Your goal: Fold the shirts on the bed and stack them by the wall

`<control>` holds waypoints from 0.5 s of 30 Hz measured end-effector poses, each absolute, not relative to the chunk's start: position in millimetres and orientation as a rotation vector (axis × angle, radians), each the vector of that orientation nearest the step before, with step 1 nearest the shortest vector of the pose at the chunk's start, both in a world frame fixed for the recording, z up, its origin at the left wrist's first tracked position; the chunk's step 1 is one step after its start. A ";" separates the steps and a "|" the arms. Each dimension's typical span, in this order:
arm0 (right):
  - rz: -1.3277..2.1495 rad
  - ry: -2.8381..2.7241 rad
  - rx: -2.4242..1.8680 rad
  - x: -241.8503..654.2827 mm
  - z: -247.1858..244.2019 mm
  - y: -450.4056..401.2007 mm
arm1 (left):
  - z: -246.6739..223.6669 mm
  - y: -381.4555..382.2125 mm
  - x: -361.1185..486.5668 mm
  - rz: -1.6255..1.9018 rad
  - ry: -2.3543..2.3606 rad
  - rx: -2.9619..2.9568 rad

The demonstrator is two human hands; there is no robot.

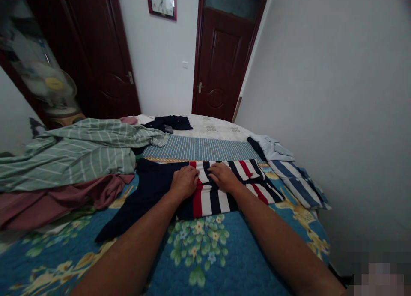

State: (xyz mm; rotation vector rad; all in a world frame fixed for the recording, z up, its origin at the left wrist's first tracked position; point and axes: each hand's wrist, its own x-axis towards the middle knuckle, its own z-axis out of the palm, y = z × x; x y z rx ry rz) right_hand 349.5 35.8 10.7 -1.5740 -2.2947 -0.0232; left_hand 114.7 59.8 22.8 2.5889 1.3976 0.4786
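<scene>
A long garment (219, 200), dark navy at the left and banded in white, navy and red towards the right, lies across the bed in front of me. My left hand (185, 182) rests on it where navy meets the first red band, fingers bent and touching the cloth. A short way to the right, my right hand (222, 176) lies on the white and navy bands with its fingers slightly apart. Both palms face down, so their undersides are hidden. A crease runs lengthwise through the striped part.
Green striped cloth (86, 152) and a dusty-pink garment (64, 197) are heaped at the left. Dark clothing (173, 122) lies at the far end. Folded light-blue clothing (274, 149) and a blue-and-white striped item (295, 180) line the right edge. Floral bedding (199, 261) covers the bed beside a wall (337, 94).
</scene>
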 end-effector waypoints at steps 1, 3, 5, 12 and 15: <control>-0.034 -2.304 -1.605 344.8 10.8 35.9 | 22.4 60.4 115.2 0.464 1.392 2.598; -0.063 -2.308 -1.658 338.1 11.3 35.5 | 22.4 61.1 116.0 0.433 1.374 2.617; -0.084 -2.316 -1.694 333.7 11.3 34.7 | 22.9 61.7 116.8 0.406 1.358 2.631; -0.066 -2.246 -1.705 328.9 3.5 36.9 | 19.2 64.6 116.4 0.343 1.362 2.685; -0.160 -2.113 -1.717 344.2 5.7 34.0 | 16.9 64.9 114.9 0.341 1.378 2.701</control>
